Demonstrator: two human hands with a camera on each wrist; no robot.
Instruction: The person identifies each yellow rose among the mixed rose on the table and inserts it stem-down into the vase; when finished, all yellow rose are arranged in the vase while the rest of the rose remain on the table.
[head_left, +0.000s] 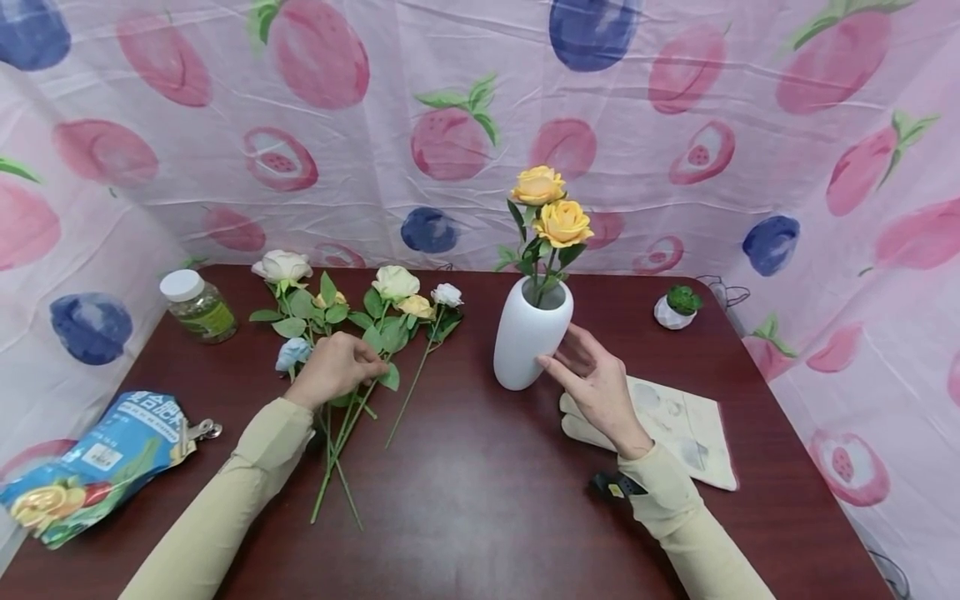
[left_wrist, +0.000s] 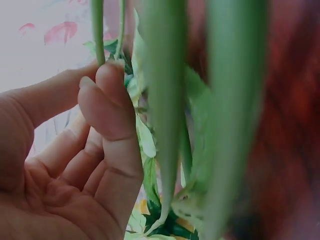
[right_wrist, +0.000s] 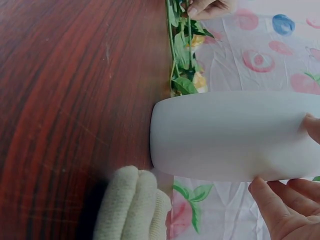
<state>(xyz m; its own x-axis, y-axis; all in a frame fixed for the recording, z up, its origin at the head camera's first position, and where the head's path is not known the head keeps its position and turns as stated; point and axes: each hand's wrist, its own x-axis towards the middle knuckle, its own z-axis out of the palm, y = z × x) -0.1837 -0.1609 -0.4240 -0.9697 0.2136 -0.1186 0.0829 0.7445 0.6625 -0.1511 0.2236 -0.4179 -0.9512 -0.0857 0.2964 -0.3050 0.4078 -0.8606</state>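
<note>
Green stems (left_wrist: 162, 100) loom before the left wrist camera, left of the white vase (head_left: 522, 346).
Left hand (head_left: 336, 367) pinches a stem between thumb and forefinger; right hand (head_left: 602, 392) grips the vase, thumb opposite fingers. Yellow roses (head_left: 564, 223) stand in the vase, with a potted plant (head_left: 681, 300) to its right.

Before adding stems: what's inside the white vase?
Two yellow roses stand in the white vase, their blooms well above its opening. Their lower ends and the vase's inner bottom are hidden by its wall.
</note>
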